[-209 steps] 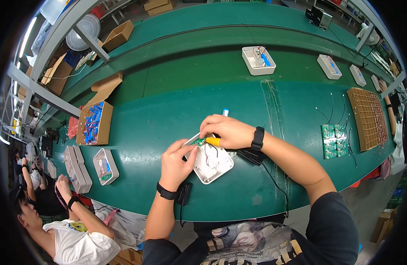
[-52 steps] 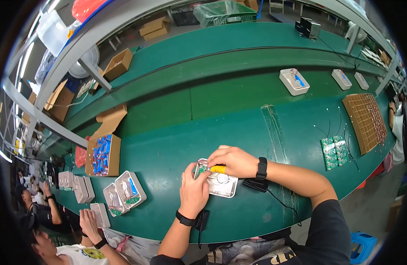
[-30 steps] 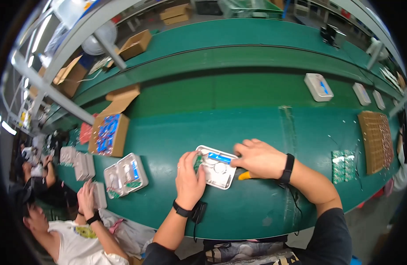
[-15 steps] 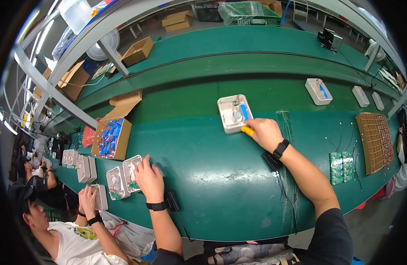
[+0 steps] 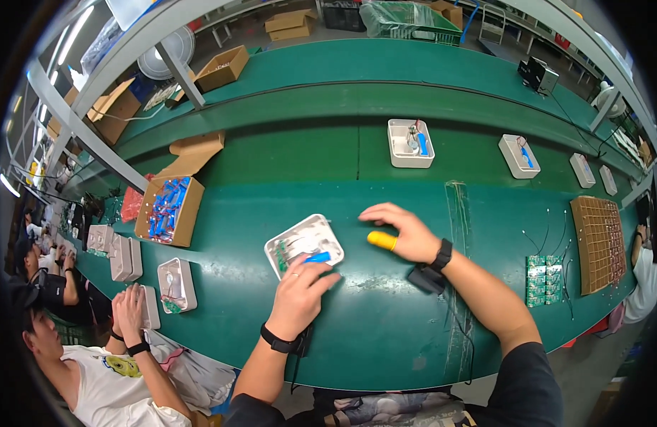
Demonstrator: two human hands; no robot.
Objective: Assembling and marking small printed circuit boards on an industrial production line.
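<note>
A white plastic case (image 5: 273, 247) lies tilted across the mat in front of me, holding a small green circuit board, pale parts and a blue cylindrical battery (image 5: 318, 257). My left hand (image 5: 296, 302) is at its near wall, the fingers over the rim beside the battery and the thumb outside; part of the grip is hidden. To the right, my right hand (image 5: 407, 238) hovers apart from the case, fingers stretched out and holding nothing, with a yellow finger cot on one digit. Farther back stands another white case (image 5: 412, 162) with a blue battery inside.
At left are a cardboard box (image 5: 189, 220) of blue batteries, a white case (image 5: 186, 274) and a co-worker's hands (image 5: 129, 313). Green circuit boards (image 5: 544, 281) and a divided cardboard tray (image 5: 585, 235) lie at right. More cases (image 5: 519, 169) line the back right.
My left hand has brought a case from the left row toward the middle. My right hand has let go of the other case, now farther back and right, and drawn nearer.
</note>
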